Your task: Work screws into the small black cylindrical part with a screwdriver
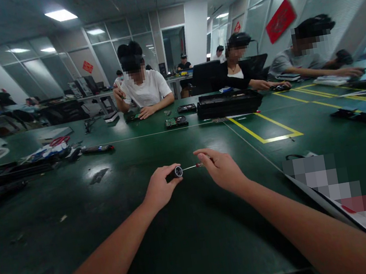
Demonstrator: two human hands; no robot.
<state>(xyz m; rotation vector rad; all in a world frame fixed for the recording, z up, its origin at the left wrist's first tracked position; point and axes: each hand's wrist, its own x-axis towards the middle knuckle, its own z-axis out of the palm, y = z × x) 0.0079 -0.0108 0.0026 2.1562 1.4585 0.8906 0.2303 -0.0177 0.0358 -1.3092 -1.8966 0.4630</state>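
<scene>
Between the thumb and fingers of my left hand (159,189) is a small black cylindrical part (178,171), its round end with a pale ring turned toward me. My right hand (223,171) is closed around a screwdriver (190,167) with a reddish handle, most of which the palm hides. The thin metal shaft points left and reaches the side of the black part; whether the tip touches it or enters it I cannot tell. Both hands are raised over the green tabletop (185,238).
Across the table, a person in a white shirt works at a circuit board, near a hard drive (176,122) and a long black casing (229,103). Two more people sit at the right. Tools and cables (56,150) lie left; a white sheet (339,205) lies right.
</scene>
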